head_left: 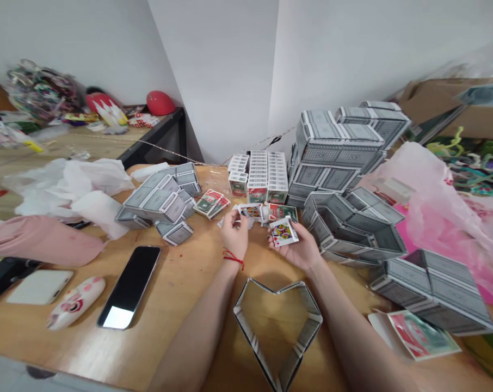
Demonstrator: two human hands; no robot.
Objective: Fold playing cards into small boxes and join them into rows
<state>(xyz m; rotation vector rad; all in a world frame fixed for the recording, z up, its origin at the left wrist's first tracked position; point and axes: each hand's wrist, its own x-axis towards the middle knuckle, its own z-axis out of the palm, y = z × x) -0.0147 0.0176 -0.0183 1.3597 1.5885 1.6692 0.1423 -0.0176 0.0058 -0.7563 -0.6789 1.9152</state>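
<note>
Beyond the notch of the heart-shaped frame (246, 328), both hands are busy with playing cards, and a light touch would serve them best. The left hand (235, 237), beyond the frame's left lobe, has its fingers curled in and closed on the edge of the left-hand card (252, 211), a picture card; the right hand (300, 251), beyond the right lobe, grips the right-hand card (283, 233) between thumb and fingers, face up, though I cannot tell whether more cards lie beneath it. To handle these well, I would pinch only at the edges, so that no face gets bowed or creased, and line up any edges squarely before pressing firmly. A forearm lies just beside each side of the frame, so it would pay to work from fingers and wrists with quiet elbows: those thin upright walls look easy to knock askew. Small movements also suit the card boxes (266, 173) standing in rows farther beyond the frame, and the grey stacked structure (338, 142) beyond it to the right, which would probably shift if a knuckle caught it
</note>
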